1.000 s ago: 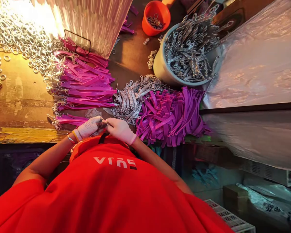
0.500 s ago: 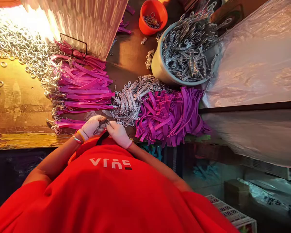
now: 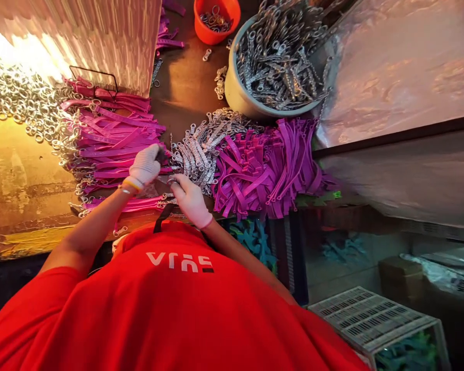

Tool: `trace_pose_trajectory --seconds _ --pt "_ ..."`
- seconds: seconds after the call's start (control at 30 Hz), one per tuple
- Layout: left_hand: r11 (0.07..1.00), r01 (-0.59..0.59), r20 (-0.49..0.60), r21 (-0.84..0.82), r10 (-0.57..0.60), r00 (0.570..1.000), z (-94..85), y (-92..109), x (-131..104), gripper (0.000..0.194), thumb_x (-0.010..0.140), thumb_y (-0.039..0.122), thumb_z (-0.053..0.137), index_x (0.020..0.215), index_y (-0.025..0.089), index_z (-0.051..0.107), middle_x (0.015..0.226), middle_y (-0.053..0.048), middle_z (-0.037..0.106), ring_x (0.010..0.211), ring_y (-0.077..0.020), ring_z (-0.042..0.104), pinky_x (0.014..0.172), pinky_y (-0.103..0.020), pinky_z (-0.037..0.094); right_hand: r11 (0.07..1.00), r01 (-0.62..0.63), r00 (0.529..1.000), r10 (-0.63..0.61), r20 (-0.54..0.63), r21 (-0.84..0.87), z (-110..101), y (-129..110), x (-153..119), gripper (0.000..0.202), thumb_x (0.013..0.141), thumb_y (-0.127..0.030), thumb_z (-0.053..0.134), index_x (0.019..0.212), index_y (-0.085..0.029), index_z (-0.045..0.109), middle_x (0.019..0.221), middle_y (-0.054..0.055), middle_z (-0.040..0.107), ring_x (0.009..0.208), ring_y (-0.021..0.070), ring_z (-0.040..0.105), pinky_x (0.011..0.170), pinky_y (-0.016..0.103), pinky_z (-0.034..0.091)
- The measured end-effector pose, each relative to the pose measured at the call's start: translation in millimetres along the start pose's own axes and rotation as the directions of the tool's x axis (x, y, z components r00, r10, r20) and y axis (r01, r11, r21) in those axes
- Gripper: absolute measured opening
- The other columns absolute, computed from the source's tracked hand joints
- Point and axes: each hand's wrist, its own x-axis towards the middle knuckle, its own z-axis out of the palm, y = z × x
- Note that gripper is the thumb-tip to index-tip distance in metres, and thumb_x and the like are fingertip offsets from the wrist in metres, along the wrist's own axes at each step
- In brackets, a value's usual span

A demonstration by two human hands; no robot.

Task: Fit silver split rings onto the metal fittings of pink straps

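Note:
My left hand [image 3: 145,167], in a white glove with dark fingertips, is closed over the right ends of a row of purple straps [image 3: 116,149]. What its fingers hold is hidden. My gloved right hand [image 3: 193,201] is just right of it, thumb and fingers pinched on a small metal piece [image 3: 171,179]. Silvery rings are attached at the left ends of the straps. Closer to me, purple straps [image 3: 145,204] lie near the table edge with metal pieces at their right end. Beyond my right hand are a heap of short metal chains [image 3: 195,154] and a pile of loose purple straps [image 3: 251,175].
A pale bucket [image 3: 232,90] full of metal chains stands behind the heaps, beside an orange tub [image 3: 206,35] of small metal parts. Loose metal rings [image 3: 31,98] cover the left back. A plastic-wrapped surface [image 3: 406,67] is at right; a white crate [image 3: 371,314] stands below.
Both hands were together near the table edge by my body. My left hand has moved forward to the strap row, and the hands are farther apart. The view has shifted.

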Motion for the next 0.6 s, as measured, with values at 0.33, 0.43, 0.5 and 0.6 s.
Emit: trace_pose_trajectory --seconds 0.33,0.43,0.5,0.6 --pt "0.584 0.276 0.191 -0.763 -0.203 0.96 -18.5 21 -127 0.038 0.088 0.05 0.06 0.069 0.019 0.05 0.047 0.005 0.041 0.038 -0.0074 0.032 0.039 -0.022 0.022 0.8 0.232 0.948 -0.059 0.312 -0.553 -9 -43 -14 0.036 0.104 -0.027 0.035 0.127 -0.018 0.061 0.114 0.013 0.071 0.1 0.0242 0.066 0.083 0.029 0.043" --pt "0.724 0.238 0.14 -0.648 -0.194 0.971 -11.8 24 -136 0.037 0.09 0.047 0.058 0.068 0.019 0.049 0.049 0.004 0.043 0.042 -0.0087 0.034 0.043 -0.023 0.023 0.663 0.34 0.905 -0.038 0.424 -0.667 -10 -47 -21 0.036 0.103 -0.025 0.033 0.124 -0.014 0.059 0.104 0.017 0.07 0.088 0.0251 0.067 0.071 0.03 0.04" --pt "0.821 0.18 0.072 -0.542 -0.168 0.983 -5.7 24 -140 0.034 0.089 0.042 0.059 0.067 0.018 0.051 0.055 0.002 0.047 0.05 -0.0101 0.037 0.048 -0.023 0.025 0.613 0.407 0.876 -0.05 0.481 -0.677 -12 -44 -24 0.033 0.101 -0.023 0.034 0.121 -0.014 0.059 0.101 0.017 0.069 0.085 0.0252 0.067 0.066 0.03 0.037" --pt "0.841 0.215 0.065 -0.496 -0.211 0.975 5.3 19 -146 0.023 0.082 0.032 0.068 0.069 0.018 0.056 0.066 -0.001 0.052 0.062 -0.0128 0.042 0.055 -0.023 0.028 0.591 0.458 0.855 -0.088 0.511 -0.664 -9 -35 -27 0.029 0.099 -0.02 0.037 0.116 -0.016 0.06 0.1 0.015 0.069 0.085 0.0259 0.067 0.064 0.031 0.036"
